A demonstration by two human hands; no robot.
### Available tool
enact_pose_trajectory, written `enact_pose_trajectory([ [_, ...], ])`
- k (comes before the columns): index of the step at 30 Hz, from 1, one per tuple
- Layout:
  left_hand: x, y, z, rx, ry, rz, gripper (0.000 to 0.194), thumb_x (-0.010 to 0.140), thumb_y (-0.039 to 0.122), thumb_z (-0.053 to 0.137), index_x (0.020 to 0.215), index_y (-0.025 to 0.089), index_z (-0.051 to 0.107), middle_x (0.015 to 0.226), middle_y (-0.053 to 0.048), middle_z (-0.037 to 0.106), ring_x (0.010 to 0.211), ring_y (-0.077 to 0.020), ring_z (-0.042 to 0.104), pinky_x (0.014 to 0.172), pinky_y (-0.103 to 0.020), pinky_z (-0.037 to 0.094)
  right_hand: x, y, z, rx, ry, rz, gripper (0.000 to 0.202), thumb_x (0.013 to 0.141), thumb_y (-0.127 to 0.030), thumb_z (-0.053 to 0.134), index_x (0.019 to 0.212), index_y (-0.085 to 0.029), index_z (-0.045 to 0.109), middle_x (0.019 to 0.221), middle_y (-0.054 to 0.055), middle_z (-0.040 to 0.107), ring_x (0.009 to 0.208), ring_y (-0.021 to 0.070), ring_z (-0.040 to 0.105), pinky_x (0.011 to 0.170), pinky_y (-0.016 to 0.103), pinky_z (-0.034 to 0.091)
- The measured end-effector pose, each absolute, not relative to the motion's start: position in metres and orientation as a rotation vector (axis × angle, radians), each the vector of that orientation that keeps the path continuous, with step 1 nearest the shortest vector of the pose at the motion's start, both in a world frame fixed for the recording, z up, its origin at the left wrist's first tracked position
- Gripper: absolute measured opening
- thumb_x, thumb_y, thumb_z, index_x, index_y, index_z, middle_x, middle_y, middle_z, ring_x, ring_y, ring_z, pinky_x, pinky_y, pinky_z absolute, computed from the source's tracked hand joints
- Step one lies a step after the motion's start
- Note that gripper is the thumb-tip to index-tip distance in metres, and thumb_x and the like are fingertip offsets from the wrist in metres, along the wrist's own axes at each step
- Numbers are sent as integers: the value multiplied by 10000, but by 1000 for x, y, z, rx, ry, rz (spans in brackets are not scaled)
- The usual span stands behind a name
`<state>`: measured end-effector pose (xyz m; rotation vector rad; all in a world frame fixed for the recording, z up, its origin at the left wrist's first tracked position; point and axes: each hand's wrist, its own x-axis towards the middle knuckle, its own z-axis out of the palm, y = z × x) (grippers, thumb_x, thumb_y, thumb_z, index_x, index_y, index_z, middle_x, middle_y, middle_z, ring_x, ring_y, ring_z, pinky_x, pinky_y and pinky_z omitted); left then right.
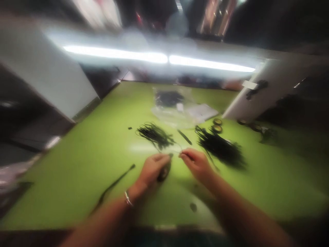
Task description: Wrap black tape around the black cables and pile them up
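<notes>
Over the middle of the green table, my left hand is closed around a roll of black tape, its thumb pointing toward my other hand. A thin dark wire is pinched between the thumb and fingers of my right hand; one end curves up and left toward a bundle of black wires. The two hands are a short gap apart. Blur hides whether the wire touches the tape. To the right of my right hand spreads a larger bundle of black wires.
A slim black tool or strip lies between the bundles. Tape rolls sit near the right panel. Behind are a clear plastic bag with dark contents and a white packet. A single black cable lies at left.
</notes>
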<state>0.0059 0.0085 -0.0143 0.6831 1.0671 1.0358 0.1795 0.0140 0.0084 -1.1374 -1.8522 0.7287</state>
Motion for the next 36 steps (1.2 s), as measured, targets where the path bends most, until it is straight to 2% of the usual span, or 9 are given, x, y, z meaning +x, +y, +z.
enact_pose_trajectory([
  [4, 6, 9, -17, 661, 1065, 1082, 278, 626, 371, 793, 665, 135, 650, 409, 43, 506, 332, -52, 393, 364, -179, 280, 172, 8, 2, -1128, -2081, 607, 250, 942, -274, 452, 745, -209, 592, 716, 21, 611, 652, 139, 539, 642, 257, 422],
  [9, 6, 6, -16, 694, 1044, 1061, 242, 638, 328, 789, 721, 130, 677, 429, 30, 538, 350, -57, 408, 375, -181, 291, 172, 10, -4, -1165, -2212, 532, 253, 949, -238, 415, 757, -209, 577, 719, 15, 601, 643, 135, 512, 613, 247, 377],
  [15, 7, 6, -16, 681, 1037, 1045, 251, 640, 289, 752, 533, 133, 586, 378, 34, 473, 332, -59, 380, 363, -191, 264, 172, 11, -6, -1096, -2432, -45, 212, 833, -178, 487, 622, -203, 496, 595, 5, 495, 553, 140, 369, 537, 294, 248],
  [18, 7, 7, -16, 697, 1022, 1022, 243, 649, 268, 732, 519, 131, 580, 378, 34, 464, 335, -57, 369, 364, -192, 258, 171, 10, -7, -1087, -2464, -168, 181, 785, -169, 517, 611, -203, 482, 579, 3, 481, 555, 144, 359, 539, 304, 236],
  [25, 5, 5, -17, 745, 1051, 999, 260, 655, 304, 744, 544, 124, 593, 406, 20, 489, 351, -67, 394, 374, -198, 279, 176, 10, -5, -1205, -2444, 50, 181, 836, -195, 498, 655, -190, 505, 597, -14, 522, 540, 116, 386, 557, 269, 268],
  [29, 5, 3, -15, 838, 1050, 960, 360, 723, 421, 717, 568, 121, 593, 414, 14, 481, 357, -63, 380, 372, -199, 263, 177, 11, -2, -1225, -2481, 172, 167, 844, -194, 493, 679, -187, 519, 620, -17, 549, 553, 110, 413, 566, 259, 275],
  [32, 6, 1, -14, 927, 1097, 942, 431, 758, 498, 686, 567, 125, 582, 407, 21, 458, 347, -54, 338, 356, -198, 226, 178, 10, -1, -1232, -2475, 159, 198, 821, -198, 509, 626, -191, 473, 579, -24, 512, 524, 105, 363, 546, 264, 257],
  [36, 6, 0, -14, 954, 1118, 925, 432, 779, 523, 661, 667, 106, 660, 398, 32, 438, 342, -56, 322, 349, -200, 207, 179, 11, 0, -1207, -2395, 183, 249, 817, -178, 493, 579, -196, 425, 538, -35, 445, 500, 102, 313, 522, 263, 245],
])
